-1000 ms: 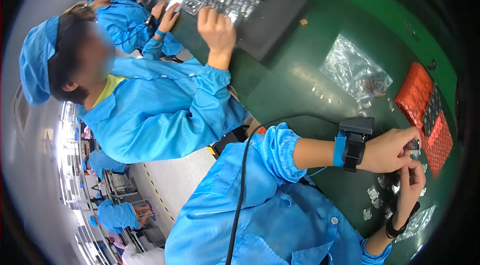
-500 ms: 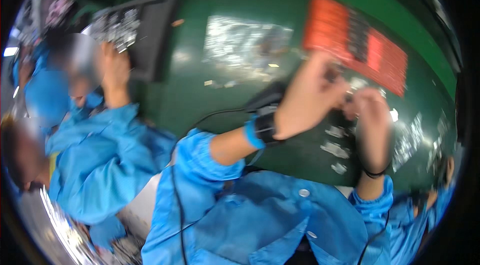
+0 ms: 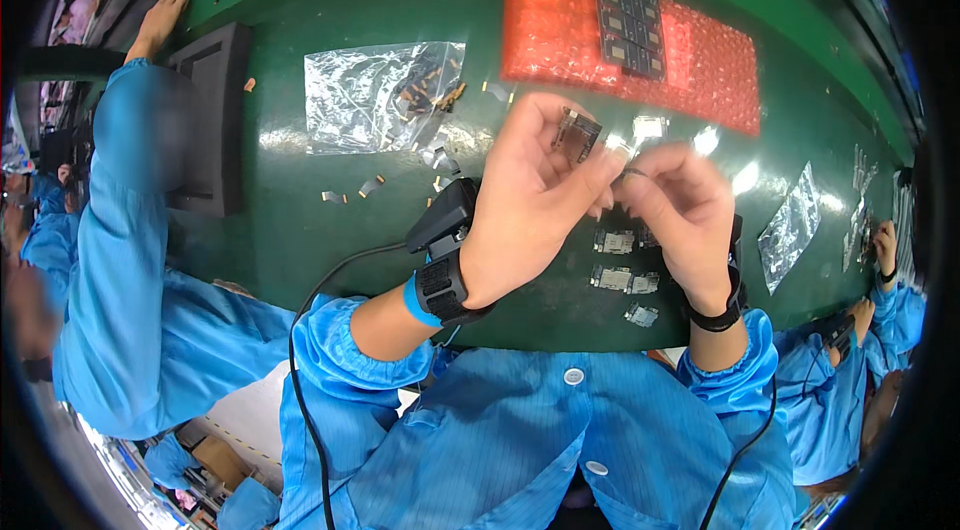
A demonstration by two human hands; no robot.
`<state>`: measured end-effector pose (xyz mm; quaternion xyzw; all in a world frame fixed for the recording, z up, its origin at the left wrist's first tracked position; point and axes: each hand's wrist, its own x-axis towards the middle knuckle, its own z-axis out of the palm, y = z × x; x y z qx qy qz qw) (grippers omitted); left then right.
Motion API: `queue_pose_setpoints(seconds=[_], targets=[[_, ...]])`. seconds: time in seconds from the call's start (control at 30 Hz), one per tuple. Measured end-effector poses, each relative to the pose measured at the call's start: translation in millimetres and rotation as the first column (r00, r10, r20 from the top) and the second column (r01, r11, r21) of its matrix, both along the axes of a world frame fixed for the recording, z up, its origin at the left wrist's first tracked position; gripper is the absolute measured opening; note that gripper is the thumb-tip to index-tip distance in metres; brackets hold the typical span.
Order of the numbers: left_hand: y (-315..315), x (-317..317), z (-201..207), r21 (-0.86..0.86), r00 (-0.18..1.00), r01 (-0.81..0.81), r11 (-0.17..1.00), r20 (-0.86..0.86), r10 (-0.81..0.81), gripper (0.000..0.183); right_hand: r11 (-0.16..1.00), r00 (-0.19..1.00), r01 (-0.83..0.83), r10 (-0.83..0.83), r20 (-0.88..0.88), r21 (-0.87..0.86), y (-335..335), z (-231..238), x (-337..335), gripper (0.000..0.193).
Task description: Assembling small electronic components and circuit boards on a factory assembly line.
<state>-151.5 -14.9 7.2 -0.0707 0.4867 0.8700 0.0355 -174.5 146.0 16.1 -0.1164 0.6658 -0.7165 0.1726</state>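
Over the dark green table, my left hand (image 3: 525,200) is closed on a small dark circuit board (image 3: 577,134), held up between its fingers. My right hand (image 3: 690,215) is beside it, fingertips pinched together close to the left thumb. A thin dark bit shows at the right fingertips, too small to make out. Below the hands lie several small silver-and-white modules (image 3: 613,242). Another silver module (image 3: 650,127) sits just beyond my fingers. Farther off, a dark panel of small boards (image 3: 630,20) rests on red bubble wrap (image 3: 550,20).
A clear plastic bag (image 3: 345,90) with several small flex cables (image 3: 430,95) lies to the left; loose cables are scattered near it. A black tray (image 3: 228,120) stands beside a co-worker's blue sleeve (image 3: 115,230). Another clear bag (image 3: 790,228) lies right. A cord (image 3: 325,295) runs from my left wrist device.
The view has shifted, so the bubble wrap and bag appear farther left. My hands stay close together. The co-worker's hand has moved from the black tray to the table's far left edge.
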Motion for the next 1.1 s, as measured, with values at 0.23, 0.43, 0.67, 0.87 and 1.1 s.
queue_pose_setpoints(seconds=[0.23, 0.43, 0.67, 0.87, 1.1], targets=[[5, 6, 1, 0.013, 0.999, 0.037, 0.999, 0.021, -0.038, 0.027, 0.994, 0.991, 0.107, -0.108, -0.082, -0.017, -1, -4, 6, 0.008], [4, 9, -3, -0.146, 0.992, 0.123, 0.982, -0.022, -0.128, 0.024, 0.984, 0.981, 0.171, -0.175, -0.08, -0.053, 5, 0, 0, 0.007], [2, 10, -7, -0.283, 0.97, 0.22, 0.934, -0.036, -0.239, 0.018, 0.99, 0.986, 0.143, -0.143, -0.081, -0.006, 8, 3, -2, 0.008], [5, 12, -7, -0.309, 0.979, 0.189, 0.932, -0.012, -0.203, 0.015, 0.991, 0.985, 0.125, -0.12, -0.123, 0.038, 9, 5, -3, 0.008], [2, 12, -7, -0.284, 0.975, 0.193, 0.939, -0.049, -0.215, 0.015, 0.991, 0.988, 0.122, -0.115, -0.103, 0.058, 8, 5, -2, 0.007]])
